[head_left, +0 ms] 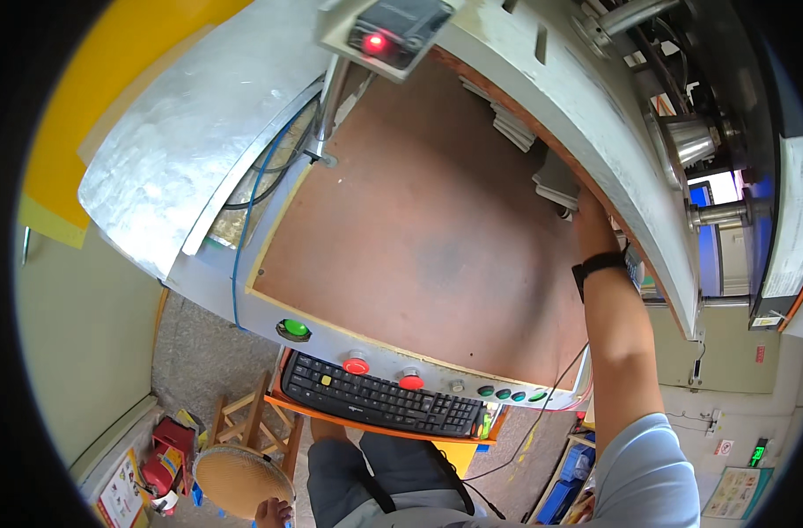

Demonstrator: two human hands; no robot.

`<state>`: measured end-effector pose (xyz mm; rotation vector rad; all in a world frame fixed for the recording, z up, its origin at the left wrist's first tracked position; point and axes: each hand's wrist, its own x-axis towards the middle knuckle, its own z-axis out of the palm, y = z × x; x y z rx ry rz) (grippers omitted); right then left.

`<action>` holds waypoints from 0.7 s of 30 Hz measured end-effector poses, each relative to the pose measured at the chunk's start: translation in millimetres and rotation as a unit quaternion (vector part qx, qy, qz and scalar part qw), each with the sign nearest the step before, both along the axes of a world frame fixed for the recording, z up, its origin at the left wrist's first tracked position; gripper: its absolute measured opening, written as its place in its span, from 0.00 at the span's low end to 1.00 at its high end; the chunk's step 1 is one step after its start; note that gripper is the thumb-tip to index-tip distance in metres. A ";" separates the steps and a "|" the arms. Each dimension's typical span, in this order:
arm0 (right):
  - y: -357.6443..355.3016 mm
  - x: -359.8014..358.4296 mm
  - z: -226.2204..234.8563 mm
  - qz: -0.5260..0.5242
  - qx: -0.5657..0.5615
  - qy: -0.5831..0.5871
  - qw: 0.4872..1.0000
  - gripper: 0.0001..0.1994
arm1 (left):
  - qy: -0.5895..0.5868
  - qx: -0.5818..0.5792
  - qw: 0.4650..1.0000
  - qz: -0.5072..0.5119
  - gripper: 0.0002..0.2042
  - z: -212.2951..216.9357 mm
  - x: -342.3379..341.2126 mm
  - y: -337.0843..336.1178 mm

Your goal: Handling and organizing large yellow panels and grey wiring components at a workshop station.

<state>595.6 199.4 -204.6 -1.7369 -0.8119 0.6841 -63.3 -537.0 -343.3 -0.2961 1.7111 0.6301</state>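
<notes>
The right hand (588, 220) is reached up under the grey metal housing (586, 114) at the far right edge of the brown work board (419, 255), among the stacked grey sheets (556, 183); its grip is hidden, so whether it is wide, narrow or holding cannot be told. The sheets are judged not yet drawn out, their long axis lying along the housing edge. The left hand (274, 512) is hung low, loosely curled, holding nothing.
</notes>
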 end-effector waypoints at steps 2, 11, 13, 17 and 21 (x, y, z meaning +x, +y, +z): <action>-28.8 22.3 -8.9 0.026 0.086 0.016 0.996 0.18 | 0.000 0.001 1.000 -0.026 0.21 -1.0 -0.4 1.4; -197.7 -5.8 59.6 0.021 0.078 0.153 0.985 0.16 | 0.004 0.018 0.997 -0.072 0.19 -10.2 0.5 8.0; -227.6 -28.2 72.7 0.028 0.053 0.144 0.988 0.15 | 0.009 0.007 0.996 -0.083 0.19 -8.0 1.3 13.3; -273.6 -34.8 85.5 0.022 0.008 0.112 0.993 0.13 | 0.033 0.006 0.996 -0.078 0.14 -13.6 14.1 23.9; -324.8 -40.2 94.9 0.045 -0.062 0.074 0.994 0.13 | 0.056 0.011 0.994 -0.091 0.12 1.1 25.8 43.9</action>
